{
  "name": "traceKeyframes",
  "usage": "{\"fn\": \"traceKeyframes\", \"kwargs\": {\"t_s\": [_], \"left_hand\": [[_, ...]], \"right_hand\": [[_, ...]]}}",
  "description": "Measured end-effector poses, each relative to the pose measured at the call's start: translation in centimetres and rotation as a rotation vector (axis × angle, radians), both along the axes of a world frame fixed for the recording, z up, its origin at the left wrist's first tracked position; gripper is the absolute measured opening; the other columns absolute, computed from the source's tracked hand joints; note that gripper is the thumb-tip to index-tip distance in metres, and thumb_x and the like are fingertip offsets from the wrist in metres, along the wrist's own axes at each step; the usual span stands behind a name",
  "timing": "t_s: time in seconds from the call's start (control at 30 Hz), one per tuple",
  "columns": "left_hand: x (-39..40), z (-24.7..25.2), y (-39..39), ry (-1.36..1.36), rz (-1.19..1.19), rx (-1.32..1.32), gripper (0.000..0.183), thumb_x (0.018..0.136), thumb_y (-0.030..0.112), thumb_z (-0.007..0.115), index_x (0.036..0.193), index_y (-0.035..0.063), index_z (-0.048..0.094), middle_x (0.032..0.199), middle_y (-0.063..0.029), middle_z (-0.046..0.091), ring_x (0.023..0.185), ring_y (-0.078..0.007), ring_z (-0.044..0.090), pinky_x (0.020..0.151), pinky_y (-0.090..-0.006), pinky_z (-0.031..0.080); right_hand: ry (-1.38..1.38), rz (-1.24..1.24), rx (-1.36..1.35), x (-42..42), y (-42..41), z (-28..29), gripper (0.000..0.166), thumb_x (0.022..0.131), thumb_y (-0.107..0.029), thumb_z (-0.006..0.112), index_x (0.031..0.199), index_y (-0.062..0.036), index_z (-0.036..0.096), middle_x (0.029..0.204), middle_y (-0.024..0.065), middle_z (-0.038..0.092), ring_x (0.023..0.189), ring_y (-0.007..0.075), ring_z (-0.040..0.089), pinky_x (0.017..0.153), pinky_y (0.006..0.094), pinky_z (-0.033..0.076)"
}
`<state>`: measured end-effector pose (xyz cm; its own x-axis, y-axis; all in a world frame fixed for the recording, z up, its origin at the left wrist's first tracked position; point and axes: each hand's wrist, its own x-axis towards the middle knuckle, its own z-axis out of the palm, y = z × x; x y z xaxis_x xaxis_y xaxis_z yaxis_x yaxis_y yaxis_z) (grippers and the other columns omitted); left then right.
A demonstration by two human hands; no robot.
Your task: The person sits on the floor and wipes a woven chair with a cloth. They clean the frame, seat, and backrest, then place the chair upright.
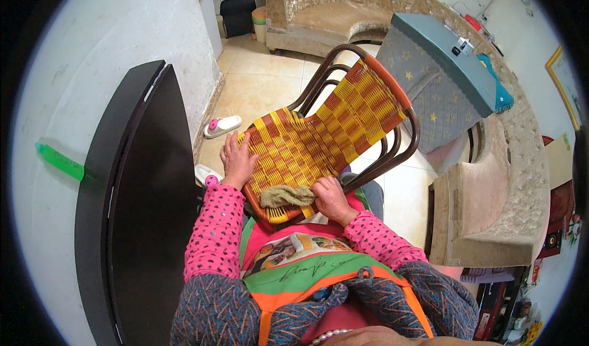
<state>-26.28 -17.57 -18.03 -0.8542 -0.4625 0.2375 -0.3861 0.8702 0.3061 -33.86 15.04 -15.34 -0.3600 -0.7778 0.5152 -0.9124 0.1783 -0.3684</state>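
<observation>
A chair with a seat of woven yellow and brown plastic strips [280,152] and a dark tubular frame stands before me, its backrest [363,102] towards the upper right. My left hand [238,159] rests on the seat's left edge, fingers spread and holding nothing. At the seat's near right edge, my right hand [332,199] grips one end of a crumpled olive-green cloth [286,197]. The rest of the cloth lies on the woven strips near the front edge.
A black cabinet or panel [156,198] stands close on the left. White slippers [222,127] lie on the tiled floor beyond it. A curved beige sofa [322,21] wraps around the far and right sides, with a cloth-covered table [441,60] before it.
</observation>
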Motion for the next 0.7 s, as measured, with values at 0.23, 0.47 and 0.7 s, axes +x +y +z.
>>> {"fn": "traceKeyframes", "kwargs": {"t_s": [0.23, 0.47, 0.7], "left_hand": [[-0.7, -0.5, -2.0, -0.058, 0.014, 0.245, 0.074, 0.100, 0.013, 0.064, 0.164, 0.0281, 0.030, 0.158, -0.0206, 0.038, 0.134, -0.0477, 0.050, 0.110, -0.0532, 0.047], [-0.5, -2.8, -3.2, 0.026, -0.019, 0.270, 0.075, 0.097, -0.004, 0.054, 0.162, 0.0268, 0.034, 0.151, -0.0214, 0.043, 0.121, -0.0470, 0.060, 0.104, -0.0507, 0.051], [0.3, -3.8, -2.5, 0.137, -0.042, 0.360, 0.073, 0.096, -0.009, 0.050, 0.161, 0.0211, 0.036, 0.140, -0.0214, 0.046, 0.123, -0.0417, 0.057, 0.108, -0.0453, 0.048]], "right_hand": [[0.072, -0.069, 0.034, -1.0, -0.2, -1.2, 0.022, 0.073, -0.001, 0.063, 0.094, -0.0084, 0.063, 0.094, 0.0103, 0.062, 0.095, 0.0353, 0.058, 0.083, 0.0466, 0.048], [0.151, -0.092, 0.053, -3.1, -0.6, -1.5, 0.018, 0.078, -0.005, 0.063, 0.095, -0.0098, 0.064, 0.094, 0.0082, 0.062, 0.095, 0.0338, 0.059, 0.083, 0.0464, 0.048], [0.183, -0.055, 0.064, -6.6, -0.2, -2.0, 0.014, 0.082, -0.008, 0.061, 0.096, -0.0085, 0.064, 0.094, 0.0108, 0.059, 0.098, 0.0354, 0.058, 0.086, 0.0469, 0.049]]}}
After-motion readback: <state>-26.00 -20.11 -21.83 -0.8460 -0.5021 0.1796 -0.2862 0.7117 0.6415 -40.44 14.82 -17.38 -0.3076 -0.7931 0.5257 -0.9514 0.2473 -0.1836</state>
